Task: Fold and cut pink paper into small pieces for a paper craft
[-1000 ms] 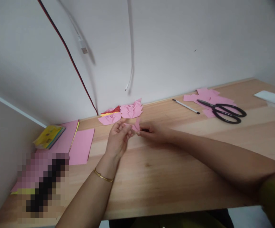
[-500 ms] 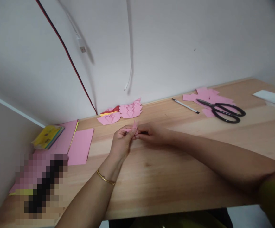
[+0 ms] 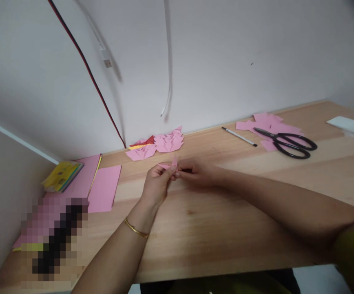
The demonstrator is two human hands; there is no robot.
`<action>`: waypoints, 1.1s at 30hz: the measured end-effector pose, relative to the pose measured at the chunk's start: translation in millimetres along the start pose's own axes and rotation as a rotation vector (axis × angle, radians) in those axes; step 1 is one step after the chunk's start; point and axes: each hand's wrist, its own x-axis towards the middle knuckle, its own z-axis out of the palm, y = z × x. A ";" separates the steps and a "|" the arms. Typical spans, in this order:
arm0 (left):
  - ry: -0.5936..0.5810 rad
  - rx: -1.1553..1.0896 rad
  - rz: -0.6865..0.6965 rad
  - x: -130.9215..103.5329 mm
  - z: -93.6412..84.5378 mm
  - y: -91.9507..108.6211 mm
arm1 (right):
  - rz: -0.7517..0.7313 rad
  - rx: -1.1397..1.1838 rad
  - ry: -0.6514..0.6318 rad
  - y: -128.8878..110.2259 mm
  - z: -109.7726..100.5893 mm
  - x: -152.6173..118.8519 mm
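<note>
Head view: left hand point(image 3: 156, 184) and right hand point(image 3: 198, 172) pinch pink paper point(image 3: 174, 163), tips forward, leftward.

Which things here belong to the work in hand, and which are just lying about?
In the work:
- small folded paper, in left hand and right hand
- likely folded pink pieces, pink sheets, scissors

Probably just lying about:
- pen
- yellow packet

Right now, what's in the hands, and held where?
A small folded pink paper: the left hand pinches its lower part, thumb on top; the right hand's exact hold is hidden.
</note>
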 end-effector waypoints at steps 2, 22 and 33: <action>-0.019 0.018 -0.004 -0.2 -0.4 -0.7 | -0.002 0.005 0.004 -0.8 0.3 0.3; 0.014 0.023 -0.015 1.6 -1.9 0.8 | 0.141 0.050 0.168 1.8 0.6 -0.3; -0.055 0.363 0.052 -6.7 4.2 8.6 | 0.125 0.082 0.299 0.6 -0.1 1.0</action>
